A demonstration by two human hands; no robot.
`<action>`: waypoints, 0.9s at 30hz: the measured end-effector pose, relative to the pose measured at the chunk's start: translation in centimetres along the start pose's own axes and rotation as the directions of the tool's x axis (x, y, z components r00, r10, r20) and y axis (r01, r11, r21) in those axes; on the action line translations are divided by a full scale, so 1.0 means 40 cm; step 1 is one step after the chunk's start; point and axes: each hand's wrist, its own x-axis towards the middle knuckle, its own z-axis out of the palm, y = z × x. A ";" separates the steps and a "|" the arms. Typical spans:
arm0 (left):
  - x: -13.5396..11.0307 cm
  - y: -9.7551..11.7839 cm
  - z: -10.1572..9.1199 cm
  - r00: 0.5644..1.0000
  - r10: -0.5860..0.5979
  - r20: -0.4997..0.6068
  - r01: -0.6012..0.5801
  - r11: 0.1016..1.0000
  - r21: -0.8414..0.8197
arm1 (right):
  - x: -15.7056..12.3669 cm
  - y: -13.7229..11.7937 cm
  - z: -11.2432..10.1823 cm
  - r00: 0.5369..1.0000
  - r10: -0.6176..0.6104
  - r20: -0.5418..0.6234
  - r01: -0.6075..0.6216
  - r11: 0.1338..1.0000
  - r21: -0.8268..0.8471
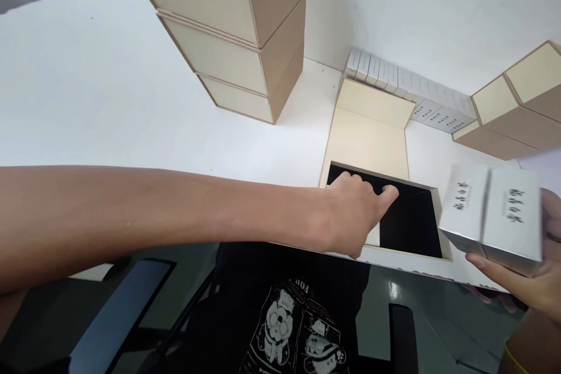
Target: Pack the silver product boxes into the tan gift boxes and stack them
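Observation:
My left hand (355, 210) reaches into the open cream box (445, 228) near the table's front edge. It lies over the box's left part with the thumb stuck out to the right and the other fingers bent down, mostly out of sight. A strip of something white (373, 236) shows under it, beside the black inside of the box. At the right, my right hand (537, 280) grips two small white boxes (491, 216) side by side, dark lettering on top. They are held up just right of the cream box, whose lid is folded back.
Three closed cream boxes (236, 58) are stacked at the back left. A row of white boxes (407, 87) stands by the wall behind the lid. More cream boxes (517, 105) are at the back right. A chair armrest (403, 339) is below the table edge.

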 end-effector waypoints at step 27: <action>-0.082 0.010 0.035 0.970 -0.090 -0.226 0.082 0.996 -0.046 | 0.110 -0.082 0.071 0.671 0.188 0.718 0.024 0.961 -0.274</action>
